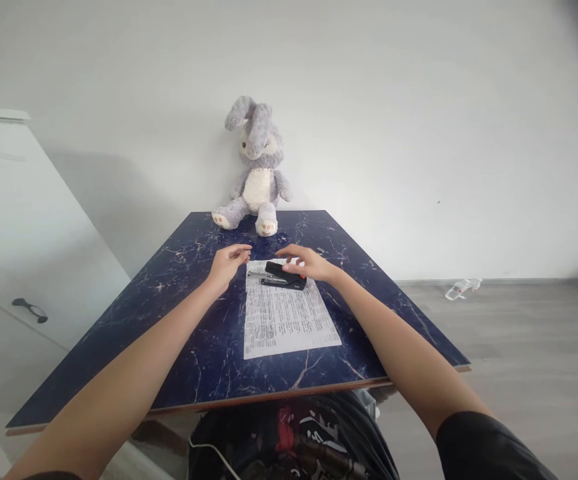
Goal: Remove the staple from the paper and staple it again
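Note:
A black stapler lies near the top of a printed sheet of paper, its top arm raised and its metal magazine showing on the left. My right hand is over the stapler's right part, thumb by the black top arm and fingers stretched out apart above it; whether the thumb touches is unclear. Just left of the magazine, my left hand hovers by the paper's upper left corner. Its fingers point right with a gap to the thumb, and I see nothing between them.
A grey plush rabbit sits at the back of the dark blue marbled table, against the wall. On the left stands a white cabinet with a dark handle. A clear plastic item lies on the floor at right.

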`<state>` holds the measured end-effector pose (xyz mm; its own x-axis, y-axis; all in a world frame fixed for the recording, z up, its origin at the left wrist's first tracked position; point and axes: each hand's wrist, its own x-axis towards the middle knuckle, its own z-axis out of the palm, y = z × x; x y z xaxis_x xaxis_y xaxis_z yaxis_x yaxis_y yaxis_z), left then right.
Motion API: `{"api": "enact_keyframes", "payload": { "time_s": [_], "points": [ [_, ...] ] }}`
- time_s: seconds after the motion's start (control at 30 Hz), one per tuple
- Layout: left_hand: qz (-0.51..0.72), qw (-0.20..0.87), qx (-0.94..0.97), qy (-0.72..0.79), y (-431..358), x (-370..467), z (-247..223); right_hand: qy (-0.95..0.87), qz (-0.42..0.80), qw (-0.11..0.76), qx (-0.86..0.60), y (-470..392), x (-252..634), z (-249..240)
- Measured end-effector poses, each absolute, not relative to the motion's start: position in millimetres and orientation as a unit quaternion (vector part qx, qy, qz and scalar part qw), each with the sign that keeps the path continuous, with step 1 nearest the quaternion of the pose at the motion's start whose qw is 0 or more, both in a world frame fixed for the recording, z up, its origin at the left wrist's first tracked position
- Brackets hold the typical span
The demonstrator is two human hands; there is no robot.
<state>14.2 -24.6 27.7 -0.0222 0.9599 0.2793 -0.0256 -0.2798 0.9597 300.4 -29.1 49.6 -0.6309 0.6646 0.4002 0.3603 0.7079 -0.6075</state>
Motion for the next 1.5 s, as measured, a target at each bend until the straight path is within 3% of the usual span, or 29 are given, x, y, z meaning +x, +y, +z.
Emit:
{"api": "enact_keyframes", "payload": {
  "time_s": [0.13, 0.27, 0.57, 0.8, 1.5],
  "points": [
    [0.537, 0.465, 0.558, 0.428, -30.4, 22.2, 24.2, -0.913, 0.198, 0.237, -0.265, -34.6, 287.7, 39.4],
    [0.484, 0.398, 0.631, 0.457, -31.9, 21.2, 21.7, -0.916, 0.188, 0.215, -0.281, -33.3, 285.8, 32.3],
    [0.456, 0.285, 0.716, 0.445, -35.6, 18.8, 33.1, -0.912, 0.193, 0.217, -0.289, -32.6, 286.1, 31.4],
    [0.369, 0.195, 0.788, 0.452, -34.2, 20.0, 35.6, -0.911, 0.207, 0.212, -0.288, -28.0, 287.1, 28.7],
    [0.323, 0.141, 0.839, 0.416, -33.6, 18.7, 35.3, -0.911, 0.21, 0.217, -0.282, -27.5, 286.8, 28.4]
  ]
}}
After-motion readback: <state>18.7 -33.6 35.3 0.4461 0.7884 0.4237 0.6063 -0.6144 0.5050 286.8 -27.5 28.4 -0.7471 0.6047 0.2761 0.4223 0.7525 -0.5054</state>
